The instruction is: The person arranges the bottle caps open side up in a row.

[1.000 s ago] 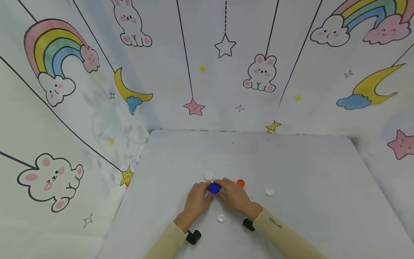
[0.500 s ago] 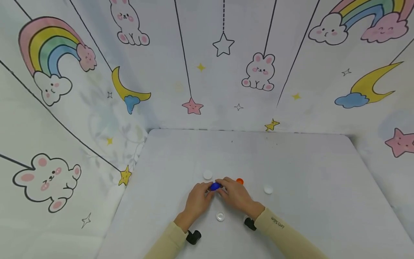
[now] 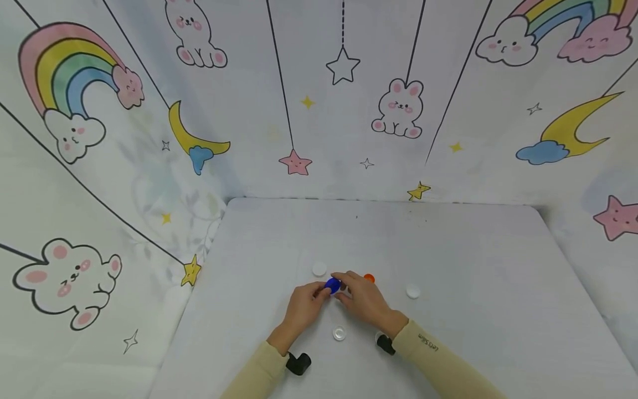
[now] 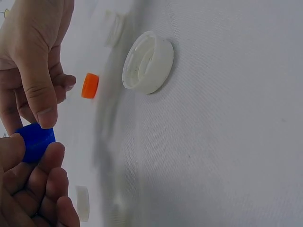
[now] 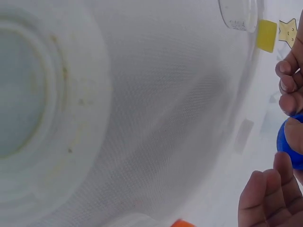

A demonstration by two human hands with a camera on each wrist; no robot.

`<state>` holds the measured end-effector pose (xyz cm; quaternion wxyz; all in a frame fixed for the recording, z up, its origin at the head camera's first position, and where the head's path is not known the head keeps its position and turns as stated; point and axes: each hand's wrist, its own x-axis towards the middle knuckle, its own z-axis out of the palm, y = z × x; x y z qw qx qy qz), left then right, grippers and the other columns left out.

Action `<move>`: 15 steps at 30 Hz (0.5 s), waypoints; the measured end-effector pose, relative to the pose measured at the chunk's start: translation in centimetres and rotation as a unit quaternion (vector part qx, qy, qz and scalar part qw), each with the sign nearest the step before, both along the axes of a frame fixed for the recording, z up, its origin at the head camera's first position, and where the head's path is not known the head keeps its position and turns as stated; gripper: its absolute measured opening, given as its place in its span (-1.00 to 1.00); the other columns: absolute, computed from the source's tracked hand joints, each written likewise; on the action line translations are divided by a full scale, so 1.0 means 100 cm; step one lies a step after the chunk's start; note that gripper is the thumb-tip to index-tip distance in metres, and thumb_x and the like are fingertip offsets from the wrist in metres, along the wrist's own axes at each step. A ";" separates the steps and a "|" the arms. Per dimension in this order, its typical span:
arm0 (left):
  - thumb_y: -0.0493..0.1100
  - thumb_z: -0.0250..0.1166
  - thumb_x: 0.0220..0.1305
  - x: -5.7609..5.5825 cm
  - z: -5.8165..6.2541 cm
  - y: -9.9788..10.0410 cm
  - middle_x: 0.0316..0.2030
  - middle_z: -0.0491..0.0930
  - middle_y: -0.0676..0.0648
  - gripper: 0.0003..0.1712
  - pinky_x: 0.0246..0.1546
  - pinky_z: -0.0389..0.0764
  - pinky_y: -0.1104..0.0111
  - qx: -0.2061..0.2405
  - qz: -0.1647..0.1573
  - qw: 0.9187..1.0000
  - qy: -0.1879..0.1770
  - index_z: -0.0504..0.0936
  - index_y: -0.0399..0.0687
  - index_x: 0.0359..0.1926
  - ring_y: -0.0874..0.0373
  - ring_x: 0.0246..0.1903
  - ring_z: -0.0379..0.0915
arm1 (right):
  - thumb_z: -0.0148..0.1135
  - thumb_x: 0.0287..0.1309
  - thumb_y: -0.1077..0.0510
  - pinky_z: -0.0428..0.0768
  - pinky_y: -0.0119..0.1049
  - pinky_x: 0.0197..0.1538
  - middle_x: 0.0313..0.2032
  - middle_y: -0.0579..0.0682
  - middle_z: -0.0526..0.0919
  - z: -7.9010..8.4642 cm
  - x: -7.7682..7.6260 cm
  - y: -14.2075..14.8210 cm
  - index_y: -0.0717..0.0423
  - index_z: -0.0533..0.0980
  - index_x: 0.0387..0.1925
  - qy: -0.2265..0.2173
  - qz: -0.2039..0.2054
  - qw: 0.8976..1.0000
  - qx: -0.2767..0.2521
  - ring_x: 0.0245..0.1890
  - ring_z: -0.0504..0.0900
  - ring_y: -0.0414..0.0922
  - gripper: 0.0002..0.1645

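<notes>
A small blue bottle cap (image 3: 332,286) is held between both hands just over the table. My left hand (image 3: 303,306) pinches it with thumb and forefinger, the other fingers curled beneath. My right hand (image 3: 365,302) has its fingertips at the cap's other side. In the left wrist view, the right thumb tip meets the upper edge of the blue cap (image 4: 38,142). Past the right knuckles lies an orange bottle cap (image 3: 369,278), partly covered. Beyond the left fingertips, a white cap (image 3: 319,269) lies on the table.
Another white cap (image 3: 412,291) lies to the right. A clear-looking round cap (image 3: 339,333) sits between the forearms. Black wrist cameras (image 3: 299,364) stick out from the sleeves. In the right wrist view, a yellow piece (image 5: 266,35) stands beside a white cap (image 5: 239,14).
The blue cap has turned in the fingers, from face-up to tilted edge-on and then to a slanted face. The hands have stayed nearly in place, with the right fingers shifting slightly.
</notes>
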<state>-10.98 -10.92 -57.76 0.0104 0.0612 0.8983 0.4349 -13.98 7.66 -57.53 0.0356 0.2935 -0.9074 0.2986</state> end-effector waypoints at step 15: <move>-0.12 0.12 0.45 0.000 0.005 0.000 -0.44 0.67 0.02 -0.73 -0.48 0.41 0.46 0.024 0.018 1.000 -0.006 0.72 -0.14 -0.18 0.33 -0.53 0.36 | 0.47 0.05 -0.01 0.43 -0.52 -0.41 -0.34 -0.16 0.53 0.003 0.003 0.000 0.00 0.57 0.08 0.029 0.021 0.999 -0.004 -0.42 0.44 -0.31 -0.46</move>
